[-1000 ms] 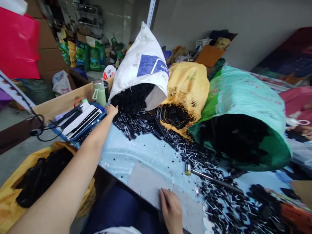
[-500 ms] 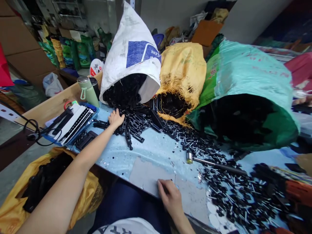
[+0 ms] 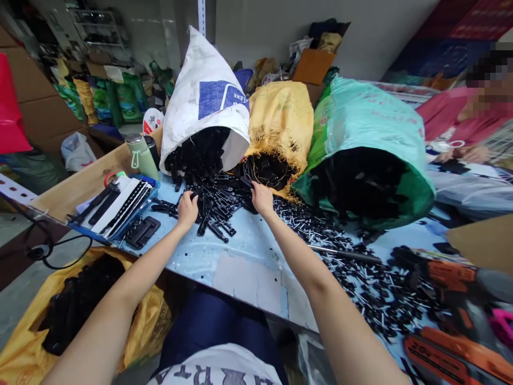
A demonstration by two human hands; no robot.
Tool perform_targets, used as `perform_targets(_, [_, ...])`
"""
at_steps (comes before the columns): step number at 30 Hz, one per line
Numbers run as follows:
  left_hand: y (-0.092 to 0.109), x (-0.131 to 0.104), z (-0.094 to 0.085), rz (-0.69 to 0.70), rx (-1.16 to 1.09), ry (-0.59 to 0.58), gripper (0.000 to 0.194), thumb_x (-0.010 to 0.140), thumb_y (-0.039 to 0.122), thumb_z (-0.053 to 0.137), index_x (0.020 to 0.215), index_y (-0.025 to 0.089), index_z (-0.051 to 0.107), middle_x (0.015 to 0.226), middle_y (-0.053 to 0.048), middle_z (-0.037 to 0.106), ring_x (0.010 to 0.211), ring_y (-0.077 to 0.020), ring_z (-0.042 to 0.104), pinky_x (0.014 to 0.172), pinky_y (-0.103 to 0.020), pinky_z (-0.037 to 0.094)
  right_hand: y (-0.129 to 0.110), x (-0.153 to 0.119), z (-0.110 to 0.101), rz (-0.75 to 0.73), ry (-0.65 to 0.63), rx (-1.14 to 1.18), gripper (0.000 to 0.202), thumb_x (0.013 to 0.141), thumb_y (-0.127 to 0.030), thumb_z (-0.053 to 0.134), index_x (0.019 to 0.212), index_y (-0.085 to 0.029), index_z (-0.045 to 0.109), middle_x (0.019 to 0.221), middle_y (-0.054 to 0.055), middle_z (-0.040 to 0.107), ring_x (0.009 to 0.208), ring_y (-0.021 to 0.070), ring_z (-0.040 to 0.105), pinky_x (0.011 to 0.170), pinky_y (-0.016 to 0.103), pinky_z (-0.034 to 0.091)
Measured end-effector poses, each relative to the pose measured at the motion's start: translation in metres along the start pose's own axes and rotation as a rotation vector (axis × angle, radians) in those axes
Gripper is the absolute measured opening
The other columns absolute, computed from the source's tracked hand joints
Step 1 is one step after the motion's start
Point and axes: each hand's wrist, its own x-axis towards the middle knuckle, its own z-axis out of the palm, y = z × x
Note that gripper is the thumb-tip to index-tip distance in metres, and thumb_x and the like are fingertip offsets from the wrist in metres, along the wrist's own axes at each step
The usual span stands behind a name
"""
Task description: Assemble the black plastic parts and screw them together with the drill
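My left hand (image 3: 187, 210) is at the left side of a heap of long black slotted plastic parts (image 3: 218, 206), its fingers curled on a black part among them. At the mouth of a yellow woven sack (image 3: 282, 115), my right hand (image 3: 263, 199) is closed on a dark black plastic part (image 3: 246, 184), mostly hidden by the fingers. The heap spreads out from under a white sack (image 3: 216, 64) whose open mouth is full of black parts.
A green sack (image 3: 377, 117) lies open at right, above scattered black pieces with metal pins (image 3: 385, 299). A hammer handle (image 3: 352, 254) lies across them. Orange power tools (image 3: 449, 275) are at far right. A blue tray (image 3: 120, 227) and green flask (image 3: 142, 155) are left. A person sits beyond.
My right hand has moved from the grey mat at the table's front edge up to the yellow sack's mouth and taken hold of a black part. My left hand has shifted slightly toward me, fingers curled.
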Motion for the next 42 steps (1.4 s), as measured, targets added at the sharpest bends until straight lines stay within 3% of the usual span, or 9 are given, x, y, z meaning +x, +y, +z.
perform_targets(3, [0.019,-0.047,-0.007,0.107,-0.261,-0.121,0.026,0.092,0.032,0.036,0.112,0.018,0.043,0.093,-0.007,0.063,0.088,-0.0195,0.062,0.077,-0.031,0.046,0.005,-0.036,-0.017,0.11,0.063,0.258,0.039,0.091,-0.037,0.036,0.12,-0.014,0.049,0.112,0.013,0.059,0.096,0.0219,0.056,0.083,0.035,0.043])
perform_targets(10, [0.05,-0.166,-0.007,0.362,-0.288,-0.566,0.018,0.086,0.03,0.053,0.1,0.021,0.05,0.093,-0.006,0.063,0.091,-0.0202,0.059,0.079,-0.033,0.048,0.019,-0.188,-0.064,0.188,-0.379,0.462,0.055,0.068,-0.046,0.067,0.112,-0.02,0.047,0.082,0.0,0.061,0.069,0.0168,0.057,0.062,0.029,0.045])
perform_targets(17, [0.035,-0.197,-0.021,0.52,0.078,-0.389,0.013,0.082,0.024,0.058,0.094,0.018,0.057,0.114,-0.014,0.056,0.112,-0.0285,0.049,0.093,-0.044,0.042,0.042,-0.275,-0.071,-0.037,-0.356,0.063,0.041,0.074,-0.04,0.063,0.11,-0.019,0.057,0.106,0.01,0.06,0.098,0.0241,0.056,0.083,0.038,0.046])
perform_targets(21, [0.034,-0.186,-0.047,0.529,0.092,-0.475,0.014,0.09,0.027,0.044,0.094,0.02,0.055,0.085,-0.007,0.06,0.087,-0.0221,0.058,0.078,-0.035,0.047,0.036,-0.288,-0.059,-0.074,-0.25,-0.034,0.047,0.084,-0.045,0.054,0.124,-0.02,0.05,0.117,0.011,0.057,0.107,0.0264,0.051,0.088,0.042,0.043])
perform_targets(25, [0.063,-0.167,-0.068,0.555,0.05,-0.51,0.015,0.088,0.022,0.045,0.1,0.021,0.053,0.093,-0.007,0.059,0.088,-0.0207,0.058,0.078,-0.032,0.046,0.023,-0.289,-0.054,-0.088,-0.227,-0.066,0.043,0.089,-0.043,0.047,0.126,-0.023,0.049,0.116,0.009,0.058,0.106,0.0255,0.052,0.087,0.041,0.043])
perform_targets(30, [0.098,-0.161,-0.032,0.616,-0.054,-0.631,0.021,0.081,0.019,0.057,0.102,0.018,0.054,0.095,-0.009,0.062,0.096,-0.0242,0.056,0.085,-0.037,0.045,0.018,-0.287,-0.057,-0.02,-0.19,0.048,0.041,0.089,-0.042,0.046,0.126,-0.024,0.052,0.109,0.01,0.06,0.105,0.0261,0.053,0.09,0.043,0.042])
perform_targets(34, [0.104,-0.182,-0.001,0.509,-0.406,-0.646,0.03,0.091,0.028,0.043,0.118,0.018,0.051,0.104,-0.008,0.059,0.085,-0.0171,0.059,0.081,-0.034,0.048,0.007,-0.284,-0.064,0.262,-0.124,0.564,0.049,0.089,-0.048,0.043,0.132,-0.024,0.045,0.109,0.009,0.058,0.091,0.0209,0.06,0.083,0.038,0.048])
perform_targets(38, [0.111,-0.2,-0.003,0.338,-0.649,-0.7,0.041,0.093,0.032,0.035,0.13,0.018,0.045,0.099,-0.006,0.056,0.062,-0.0086,0.055,0.067,-0.026,0.05,-0.013,-0.273,-0.064,0.595,-0.178,1.076,0.066,0.084,-0.059,0.042,0.138,-0.022,0.033,0.079,0.002,0.058,0.053,0.0136,0.058,0.049,0.028,0.049])
perform_targets(42, [0.122,-0.201,-0.016,0.371,-0.592,-0.555,0.039,0.091,0.031,0.042,0.126,0.016,0.051,0.093,-0.006,0.057,0.088,-0.016,0.057,0.083,-0.03,0.047,-0.018,-0.267,-0.068,0.496,-0.198,1.181,0.065,0.082,-0.057,0.049,0.137,-0.023,0.038,0.072,-0.002,0.055,0.049,0.0108,0.055,0.044,0.024,0.046])
